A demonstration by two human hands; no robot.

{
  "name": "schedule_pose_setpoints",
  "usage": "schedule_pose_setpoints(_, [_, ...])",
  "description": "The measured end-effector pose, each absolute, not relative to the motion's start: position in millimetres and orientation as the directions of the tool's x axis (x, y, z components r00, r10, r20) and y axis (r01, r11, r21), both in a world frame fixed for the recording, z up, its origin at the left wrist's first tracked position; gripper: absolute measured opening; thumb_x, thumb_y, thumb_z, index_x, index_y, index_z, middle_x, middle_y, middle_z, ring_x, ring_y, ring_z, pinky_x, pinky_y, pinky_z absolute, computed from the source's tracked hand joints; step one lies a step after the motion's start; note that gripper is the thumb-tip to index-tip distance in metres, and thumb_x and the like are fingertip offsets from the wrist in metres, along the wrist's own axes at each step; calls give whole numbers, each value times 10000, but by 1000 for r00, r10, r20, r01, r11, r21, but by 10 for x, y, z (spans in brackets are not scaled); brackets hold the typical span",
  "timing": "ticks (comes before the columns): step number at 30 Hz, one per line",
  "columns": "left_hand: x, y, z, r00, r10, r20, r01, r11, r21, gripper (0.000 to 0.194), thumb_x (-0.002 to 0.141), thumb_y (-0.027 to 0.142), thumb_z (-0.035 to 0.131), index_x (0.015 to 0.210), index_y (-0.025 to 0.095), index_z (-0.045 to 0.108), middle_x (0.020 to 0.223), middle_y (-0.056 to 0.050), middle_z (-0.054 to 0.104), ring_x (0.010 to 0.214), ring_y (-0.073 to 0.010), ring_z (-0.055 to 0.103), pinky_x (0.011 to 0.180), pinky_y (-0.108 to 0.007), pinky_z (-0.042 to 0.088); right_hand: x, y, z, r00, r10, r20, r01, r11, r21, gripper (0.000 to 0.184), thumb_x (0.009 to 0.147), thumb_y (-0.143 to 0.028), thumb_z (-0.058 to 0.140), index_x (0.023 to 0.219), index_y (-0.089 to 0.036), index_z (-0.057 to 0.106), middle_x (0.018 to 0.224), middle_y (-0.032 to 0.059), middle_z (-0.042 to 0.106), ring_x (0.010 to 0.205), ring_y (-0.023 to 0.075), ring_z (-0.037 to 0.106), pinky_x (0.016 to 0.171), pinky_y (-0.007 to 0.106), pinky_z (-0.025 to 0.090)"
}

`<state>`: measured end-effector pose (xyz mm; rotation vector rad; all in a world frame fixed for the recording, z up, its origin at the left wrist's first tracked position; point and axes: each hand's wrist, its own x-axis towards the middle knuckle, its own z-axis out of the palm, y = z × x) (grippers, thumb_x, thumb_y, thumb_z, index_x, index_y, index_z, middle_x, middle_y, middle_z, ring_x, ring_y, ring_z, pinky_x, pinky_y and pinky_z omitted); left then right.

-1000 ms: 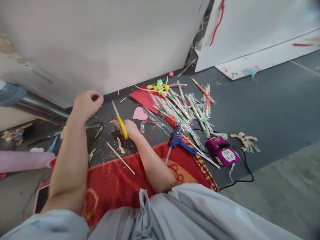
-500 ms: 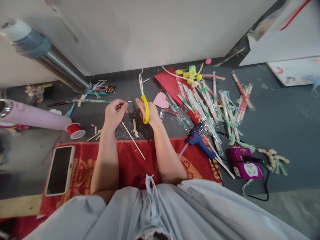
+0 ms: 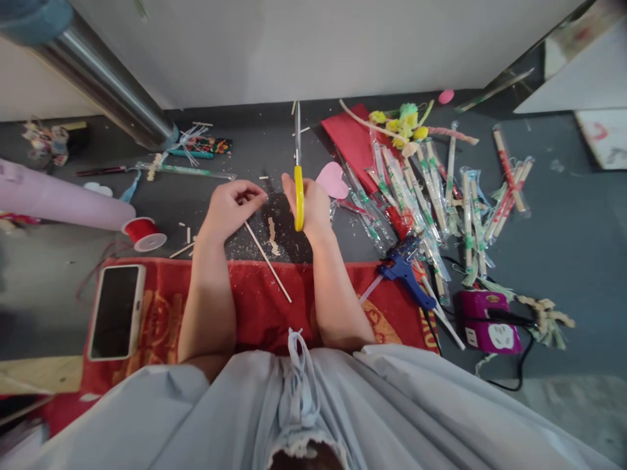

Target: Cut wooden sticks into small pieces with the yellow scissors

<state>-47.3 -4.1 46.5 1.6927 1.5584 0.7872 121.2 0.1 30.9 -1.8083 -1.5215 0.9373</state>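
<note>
One pair of yellow-handled scissors (image 3: 299,199), blades pointing away from the body, sits over the dark surface (image 3: 171,189), clasped in the right hand (image 3: 316,207)! Across from it, the left hand (image 3: 228,209): thumb and fingertips drawn close, pinching something or nothing, impossible to tell. Below, a thin stick (image 3: 270,264) slants onto the red towel (image 3: 264,329). Pink heart (image 3: 333,181) just beside the right hand; farther out, a blue glue gun (image 3: 405,274).
</note>
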Motion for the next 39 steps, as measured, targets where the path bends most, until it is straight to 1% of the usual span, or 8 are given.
schedule_pose_setpoints(4, [-518,-43,452,164,983,-80,665,-51,746,245,737,385,667,827,170,744,636,-2,632,576,-105,504,572,-247,371,1247,-16,362,123,986,-111,649,-165,-743,475,923,-591,438,783,-174,617,760,89,661,772,230,668,767,363,483])
schedule_pose_setpoints(9, [-550,-21,388,203,965,-169,766,-49,641,232,735,348,663,863,196,781,682,-9,702,627,-142,578,634,-268,404,1263,-17,321,110,989,-96,662,-145,-735,468,895,-613,472,805,-177,617,756,80,658,772,236,666,775,379,486])
schedule_pose_setpoints(14, [-560,-10,372,231,952,-200,763,-50,644,222,751,340,663,896,233,792,868,-23,773,805,-200,679,752,-285,475,1256,-15,329,107,990,-90,651,-138,-747,473,903,-608,460,780,-175,606,729,70,642,760,221,657,773,370,488])
schedule_pose_setpoints(17, [-569,0,353,252,941,-227,766,-50,641,208,751,292,657,898,239,794,909,-24,778,862,-212,694,786,-291,481,1253,-15,346,100,991,-94,664,-137,-735,474,910,-605,449,775,-176,599,736,70,641,747,222,657,762,368,485])
schedule_pose_setpoints(21, [-588,9,326,245,943,-224,775,-52,630,215,741,280,665,910,237,792,850,-21,766,759,-184,665,725,-284,464,1256,-21,359,102,991,-91,660,-135,-739,460,905,-603,465,761,-183,584,727,62,638,740,212,652,762,356,481])
schedule_pose_setpoints(26, [-609,4,338,202,953,-225,804,-30,594,221,738,307,673,910,218,779,622,4,641,567,-133,516,605,-279,369,1256,-27,364,102,991,-90,645,-135,-752,461,904,-606,465,755,-186,582,708,54,630,737,206,649,767,354,483])
schedule_pose_setpoints(32, [-561,-12,362,224,953,-204,776,-48,629,215,724,289,662,886,199,770,572,21,546,553,-118,446,601,-277,328,1237,-21,370,93,990,-105,663,-140,-735,440,907,-582,479,763,-182,589,734,65,637,747,216,650,765,363,482])
schedule_pose_setpoints(39, [-513,-22,368,262,944,-202,765,-75,640,184,713,287,610,801,173,723,524,42,473,517,-107,403,561,-266,291,1240,-33,367,99,991,-91,645,-133,-753,432,891,-590,499,723,-196,559,697,46,630,689,186,617,746,337,470])
